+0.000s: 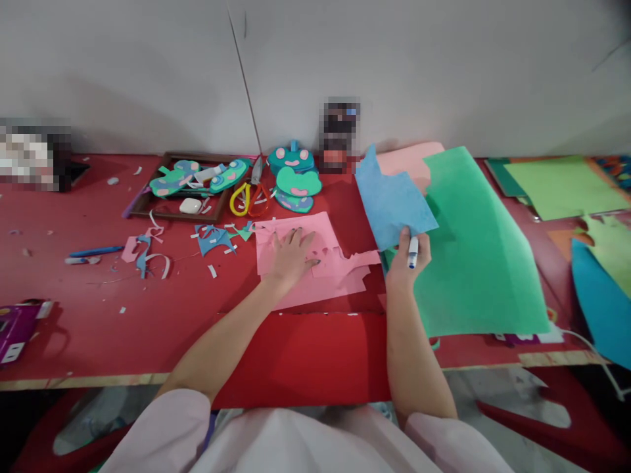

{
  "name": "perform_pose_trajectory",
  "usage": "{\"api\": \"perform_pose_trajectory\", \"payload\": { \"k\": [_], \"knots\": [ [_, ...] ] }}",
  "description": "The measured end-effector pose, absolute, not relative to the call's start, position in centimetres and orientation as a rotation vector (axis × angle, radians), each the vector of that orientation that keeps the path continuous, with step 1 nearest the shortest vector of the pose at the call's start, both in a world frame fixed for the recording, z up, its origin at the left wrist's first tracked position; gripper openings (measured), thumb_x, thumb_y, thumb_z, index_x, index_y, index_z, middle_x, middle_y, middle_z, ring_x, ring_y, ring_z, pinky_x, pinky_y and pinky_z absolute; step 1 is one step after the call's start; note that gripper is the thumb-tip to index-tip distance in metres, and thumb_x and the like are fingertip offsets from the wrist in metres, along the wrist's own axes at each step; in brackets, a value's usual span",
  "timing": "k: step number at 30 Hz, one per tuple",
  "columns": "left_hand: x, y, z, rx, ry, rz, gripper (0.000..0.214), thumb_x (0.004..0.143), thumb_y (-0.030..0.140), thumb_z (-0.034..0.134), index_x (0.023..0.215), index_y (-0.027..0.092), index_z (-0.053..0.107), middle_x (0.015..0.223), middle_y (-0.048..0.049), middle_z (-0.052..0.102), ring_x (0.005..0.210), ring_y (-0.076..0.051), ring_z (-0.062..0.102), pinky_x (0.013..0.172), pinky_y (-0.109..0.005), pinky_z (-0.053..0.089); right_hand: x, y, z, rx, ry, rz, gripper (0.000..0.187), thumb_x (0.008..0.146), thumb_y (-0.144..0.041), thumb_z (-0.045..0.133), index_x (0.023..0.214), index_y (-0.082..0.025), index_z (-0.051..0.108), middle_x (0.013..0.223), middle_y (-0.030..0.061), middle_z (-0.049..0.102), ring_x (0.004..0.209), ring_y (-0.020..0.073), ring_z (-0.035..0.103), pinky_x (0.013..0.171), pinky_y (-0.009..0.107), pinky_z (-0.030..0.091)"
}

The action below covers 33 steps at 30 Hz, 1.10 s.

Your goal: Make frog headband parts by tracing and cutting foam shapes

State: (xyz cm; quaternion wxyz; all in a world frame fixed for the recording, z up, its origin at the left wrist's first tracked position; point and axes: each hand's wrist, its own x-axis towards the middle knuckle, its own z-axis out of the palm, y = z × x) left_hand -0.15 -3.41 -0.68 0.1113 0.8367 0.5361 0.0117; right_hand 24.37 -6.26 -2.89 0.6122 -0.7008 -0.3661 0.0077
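Observation:
My left hand (292, 257) lies flat with fingers spread on a pink felt sheet (320, 230), which has jagged cut edges and a thin strip at its right. To the right, my right hand (410, 256) is closed round a white and blue marker (413, 252). The same hand pinches the lower edge of a blue felt sheet (393, 207) with an angular cut outline, raised above the table. Behind and beneath that hand a large green felt sheet (473, 249) is spread, partly over a paler pink sheet (411, 161).
Scissors (256, 187) lie beside a brown tray (172, 217) holding felt cut-outs. More frog-like felt shapes (298, 187) sit near the wall, beside a phone-like upright object (339, 135). Scraps (142, 253) and a blue pen (96, 251) lie left. Coloured sheets (557, 187) are at right.

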Motion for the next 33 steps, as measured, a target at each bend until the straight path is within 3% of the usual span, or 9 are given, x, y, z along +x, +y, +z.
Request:
{"api": "perform_pose_trajectory", "payload": {
  "k": [4, 10, 17, 23, 27, 33],
  "knots": [
    [-0.4, -3.9, 0.2, 2.415, 1.63, -0.022, 0.055, 0.089, 0.043, 0.052, 0.141, 0.03, 0.039, 0.151, -0.0133, 0.035, 0.14, -0.034, 0.03, 0.109, -0.069, 0.017, 24.6, -6.1, -2.8, -1.587, -0.804, 0.044, 0.038, 0.085, -0.048, 0.054, 0.064, -0.023, 0.034, 0.061, -0.0063, 0.033, 0.056, 0.0108, 0.038, 0.052, 0.027, 0.042],
    [-0.2, -4.7, 0.6, 2.304, 1.733, -0.142, 0.058, 0.09, 0.041, 0.049, 0.144, 0.025, 0.036, 0.153, -0.0193, 0.029, 0.14, -0.039, 0.027, 0.102, -0.071, 0.028, 24.5, -6.2, -2.6, -1.603, -0.78, 0.03, 0.037, 0.084, -0.048, 0.054, 0.065, -0.023, 0.036, 0.061, -0.006, 0.034, 0.056, 0.0108, 0.041, 0.051, 0.027, 0.044],
    [-0.1, -4.1, -1.1, 2.421, 1.672, -0.044, 0.057, 0.092, 0.045, 0.044, 0.145, 0.027, 0.035, 0.156, -0.0137, 0.027, 0.143, -0.036, 0.023, 0.113, -0.063, 0.014, 24.2, -6.3, -2.2, -1.623, -0.831, 0.0, 0.039, 0.085, -0.049, 0.053, 0.063, -0.022, 0.034, 0.06, -0.0062, 0.034, 0.055, 0.0109, 0.04, 0.054, 0.028, 0.042],
    [1.2, -3.7, -2.2, 2.454, 1.545, 0.08, 0.054, 0.094, 0.045, 0.038, 0.146, 0.03, 0.034, 0.158, -0.0119, 0.021, 0.145, -0.034, 0.016, 0.113, -0.061, 0.016, 22.8, -6.8, -0.5, -1.699, -0.993, -0.107, 0.041, 0.088, -0.048, 0.05, 0.061, -0.023, 0.033, 0.058, -0.0057, 0.032, 0.057, 0.0115, 0.034, 0.06, 0.031, 0.04],
    [2.8, -4.3, -2.3, 2.475, 1.507, 0.12, 0.055, 0.093, 0.048, 0.038, 0.145, 0.032, 0.034, 0.157, -0.011, 0.024, 0.145, -0.035, 0.017, 0.114, -0.06, 0.015, 22.2, -7.0, -0.3, -1.716, -1.016, -0.082, 0.036, 0.087, -0.049, 0.051, 0.065, -0.02, 0.045, 0.062, -0.0031, 0.04, 0.059, 0.0127, 0.041, 0.063, 0.032, 0.043],
    [4.5, -4.0, -3.3, 2.486, 1.443, 0.209, 0.055, 0.094, 0.047, 0.038, 0.146, 0.03, 0.034, 0.157, -0.0122, 0.022, 0.146, -0.035, 0.015, 0.114, -0.061, 0.012, 22.0, -6.9, -1.0, -1.723, -1.059, -0.116, 0.039, 0.086, -0.05, 0.052, 0.062, -0.02, 0.048, 0.063, -0.0008, 0.044, 0.061, 0.0147, 0.048, 0.063, 0.033, 0.044]
  ]
}}
